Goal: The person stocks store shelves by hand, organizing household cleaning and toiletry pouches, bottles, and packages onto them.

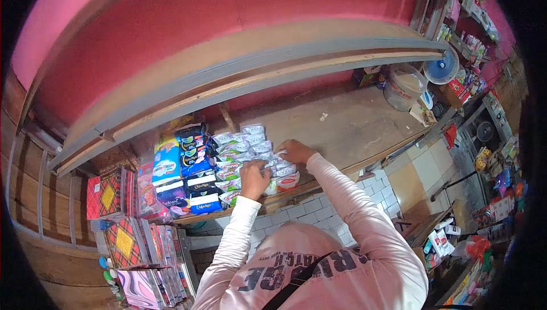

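Rows of small wrapped soap packs (231, 155), some white and green with the letters NUVO, lie close together on the wooden shelf. My left hand (254, 180) rests over the front part of these rows, its fingers curled down on a white soap pack. Just to the right, my right hand (297, 154) has its fingers bent and pinched at the edge of another white pack at the right end of the rows. The fingertips of both hands are partly hidden. A red and white pack (288, 180) lies near the shelf's front edge.
Left of the soap stand sanitary pad packs (199, 182) and a blue and yellow pack (166, 160). Checked red and yellow books (108, 194) are stacked farther left. A grey-edged upper shelf (256, 76) overhangs the back. A clear tub (405, 86) and a blue fan (441, 66) stand far right.
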The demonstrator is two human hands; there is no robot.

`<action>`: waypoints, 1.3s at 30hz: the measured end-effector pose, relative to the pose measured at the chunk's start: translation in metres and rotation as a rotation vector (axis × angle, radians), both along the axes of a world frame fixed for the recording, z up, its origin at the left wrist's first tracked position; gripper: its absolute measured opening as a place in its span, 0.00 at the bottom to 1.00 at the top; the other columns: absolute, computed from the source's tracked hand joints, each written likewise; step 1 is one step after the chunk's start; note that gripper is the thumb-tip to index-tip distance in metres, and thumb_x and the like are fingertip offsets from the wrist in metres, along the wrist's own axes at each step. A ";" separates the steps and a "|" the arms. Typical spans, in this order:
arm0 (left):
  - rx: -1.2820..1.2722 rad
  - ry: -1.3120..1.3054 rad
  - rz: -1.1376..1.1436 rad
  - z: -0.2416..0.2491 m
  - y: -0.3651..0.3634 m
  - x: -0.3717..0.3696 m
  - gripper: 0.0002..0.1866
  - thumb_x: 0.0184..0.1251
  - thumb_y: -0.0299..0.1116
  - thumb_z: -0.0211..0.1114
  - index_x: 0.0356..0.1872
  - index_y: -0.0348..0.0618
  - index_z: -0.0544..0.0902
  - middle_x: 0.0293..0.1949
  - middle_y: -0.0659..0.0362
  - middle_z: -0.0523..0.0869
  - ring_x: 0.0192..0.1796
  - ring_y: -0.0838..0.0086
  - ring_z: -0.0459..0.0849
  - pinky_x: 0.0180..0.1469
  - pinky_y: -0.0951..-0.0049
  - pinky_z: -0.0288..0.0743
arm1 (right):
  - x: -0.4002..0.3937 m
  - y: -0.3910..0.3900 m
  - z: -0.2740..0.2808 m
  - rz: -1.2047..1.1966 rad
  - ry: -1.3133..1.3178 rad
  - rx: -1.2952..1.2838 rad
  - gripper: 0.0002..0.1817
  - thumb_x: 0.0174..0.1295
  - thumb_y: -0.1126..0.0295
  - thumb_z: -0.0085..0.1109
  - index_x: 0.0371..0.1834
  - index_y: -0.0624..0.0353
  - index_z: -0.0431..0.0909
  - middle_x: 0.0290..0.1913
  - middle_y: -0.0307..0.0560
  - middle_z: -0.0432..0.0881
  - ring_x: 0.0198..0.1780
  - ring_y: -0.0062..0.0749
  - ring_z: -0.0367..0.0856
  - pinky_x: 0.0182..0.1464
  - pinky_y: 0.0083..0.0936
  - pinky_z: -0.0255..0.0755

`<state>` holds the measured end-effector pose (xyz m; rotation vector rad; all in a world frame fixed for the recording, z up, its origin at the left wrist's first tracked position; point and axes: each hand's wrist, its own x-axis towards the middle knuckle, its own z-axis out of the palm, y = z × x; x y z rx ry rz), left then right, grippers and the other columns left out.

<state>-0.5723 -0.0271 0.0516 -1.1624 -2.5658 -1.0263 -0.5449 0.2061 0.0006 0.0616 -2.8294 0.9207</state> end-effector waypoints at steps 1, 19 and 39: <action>0.010 -0.038 -0.003 0.002 -0.001 0.000 0.12 0.56 0.33 0.67 0.40 0.40 0.88 0.43 0.48 0.87 0.49 0.50 0.81 0.56 0.54 0.71 | 0.003 0.000 0.001 -0.025 0.039 0.013 0.18 0.58 0.63 0.64 0.50 0.58 0.84 0.46 0.57 0.85 0.49 0.52 0.82 0.56 0.38 0.74; 0.203 -0.197 -0.538 0.007 -0.018 0.051 0.08 0.61 0.29 0.65 0.39 0.38 0.85 0.42 0.49 0.87 0.47 0.54 0.82 0.54 0.59 0.72 | 0.229 -0.101 -0.062 -0.922 0.146 -0.473 0.13 0.59 0.74 0.56 0.47 0.63 0.83 0.38 0.50 0.87 0.38 0.31 0.84 0.44 0.29 0.77; -1.105 -0.017 -1.416 -0.208 -0.031 0.204 0.20 0.54 0.42 0.70 0.45 0.39 0.87 0.40 0.46 0.89 0.45 0.55 0.88 0.52 0.62 0.80 | 0.534 -0.437 -0.116 -2.115 0.145 -0.623 0.10 0.55 0.70 0.58 0.37 0.62 0.83 0.34 0.60 0.84 0.38 0.52 0.84 0.41 0.41 0.76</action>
